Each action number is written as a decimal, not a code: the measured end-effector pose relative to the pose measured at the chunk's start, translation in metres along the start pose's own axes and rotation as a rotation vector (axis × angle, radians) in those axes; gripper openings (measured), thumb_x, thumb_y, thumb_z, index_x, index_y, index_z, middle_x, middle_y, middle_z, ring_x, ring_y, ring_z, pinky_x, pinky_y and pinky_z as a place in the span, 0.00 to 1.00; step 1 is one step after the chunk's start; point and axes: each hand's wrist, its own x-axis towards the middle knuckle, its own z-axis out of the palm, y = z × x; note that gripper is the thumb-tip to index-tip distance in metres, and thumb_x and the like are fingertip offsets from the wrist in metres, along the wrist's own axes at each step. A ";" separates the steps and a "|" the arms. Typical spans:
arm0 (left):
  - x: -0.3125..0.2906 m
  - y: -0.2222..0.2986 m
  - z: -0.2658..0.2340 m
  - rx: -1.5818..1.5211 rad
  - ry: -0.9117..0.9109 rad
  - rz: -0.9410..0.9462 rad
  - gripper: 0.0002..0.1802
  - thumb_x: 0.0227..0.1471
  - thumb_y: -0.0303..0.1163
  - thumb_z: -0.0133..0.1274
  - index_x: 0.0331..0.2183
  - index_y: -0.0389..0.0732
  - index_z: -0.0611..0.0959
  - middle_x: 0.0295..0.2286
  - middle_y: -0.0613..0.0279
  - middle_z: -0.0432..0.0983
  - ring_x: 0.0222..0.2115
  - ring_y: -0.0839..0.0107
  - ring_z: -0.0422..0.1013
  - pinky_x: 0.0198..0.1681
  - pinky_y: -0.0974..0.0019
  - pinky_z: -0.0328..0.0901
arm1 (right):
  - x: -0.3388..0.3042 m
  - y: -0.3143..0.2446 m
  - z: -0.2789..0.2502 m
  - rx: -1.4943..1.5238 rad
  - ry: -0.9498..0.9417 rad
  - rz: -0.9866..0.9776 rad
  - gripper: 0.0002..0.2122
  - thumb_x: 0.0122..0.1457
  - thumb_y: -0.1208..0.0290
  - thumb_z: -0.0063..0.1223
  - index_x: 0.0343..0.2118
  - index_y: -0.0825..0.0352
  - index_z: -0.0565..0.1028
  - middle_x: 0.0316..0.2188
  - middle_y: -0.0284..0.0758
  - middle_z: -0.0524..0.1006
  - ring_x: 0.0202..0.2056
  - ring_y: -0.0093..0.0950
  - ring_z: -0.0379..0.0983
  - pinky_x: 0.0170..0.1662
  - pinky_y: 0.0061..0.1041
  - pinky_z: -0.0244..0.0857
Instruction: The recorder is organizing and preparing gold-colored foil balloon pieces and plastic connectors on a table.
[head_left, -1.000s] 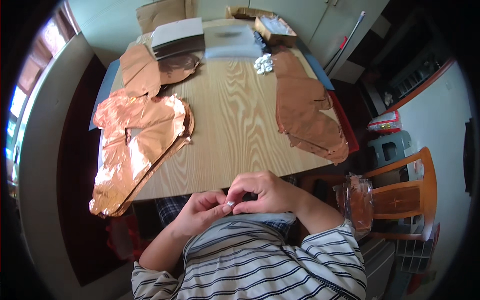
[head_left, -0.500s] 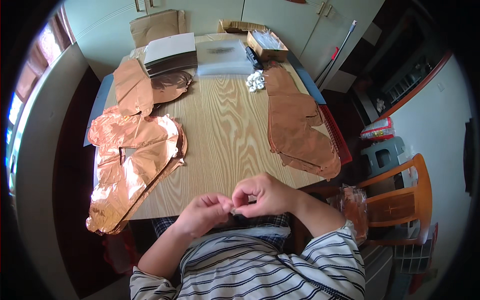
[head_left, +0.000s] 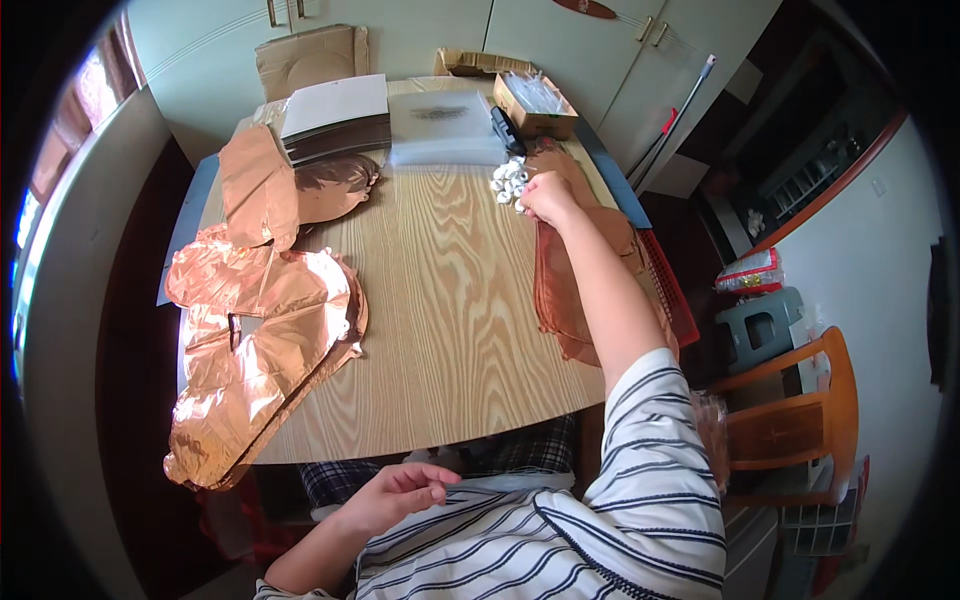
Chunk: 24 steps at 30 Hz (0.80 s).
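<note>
Currently | right hand (head_left: pixel 548 197) at white pieces (head_left: pixel 508 178) | red-white package (head_left: pixel 750 271), print illegible

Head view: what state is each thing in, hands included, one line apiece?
Bare right hand: reaching out, fingers at the white pieces; grip unclear.
Bare left hand: fingers loosely bent, nothing visibly held.
Small rounded white pieces: loosely heaped.
Shiny copper foil shapes: layered, creased, overhanging the table edge.
Brown cardboard box: open, filled with clear plastic.
Pale green cabinet doors: shut.
</note>
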 end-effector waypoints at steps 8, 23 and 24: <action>-0.013 -0.004 -0.006 0.076 -0.104 0.038 0.15 0.59 0.25 0.52 0.48 0.34 0.78 0.34 0.70 0.75 0.36 0.83 0.68 0.42 0.77 0.64 | 0.009 0.024 -0.008 0.138 0.114 -0.048 0.05 0.51 0.74 0.57 0.24 0.68 0.80 0.16 0.33 0.76 0.18 0.22 0.73 0.21 0.24 0.65; -0.025 -0.080 -0.108 0.875 0.423 0.014 0.12 0.55 0.31 0.55 0.39 0.35 0.82 0.32 0.57 0.81 0.33 0.72 0.75 0.39 0.68 0.69 | -0.383 -0.044 0.067 0.290 -0.696 -0.458 0.06 0.55 0.71 0.56 0.30 0.69 0.79 0.26 0.40 0.77 0.28 0.36 0.75 0.34 0.30 0.68; -0.019 -0.085 -0.113 0.944 0.405 0.008 0.12 0.54 0.31 0.55 0.39 0.35 0.82 0.32 0.56 0.81 0.33 0.71 0.75 0.39 0.68 0.69 | -0.391 -0.029 0.096 0.231 -0.704 -0.314 0.08 0.54 0.68 0.56 0.31 0.68 0.79 0.29 0.41 0.78 0.31 0.39 0.76 0.36 0.32 0.69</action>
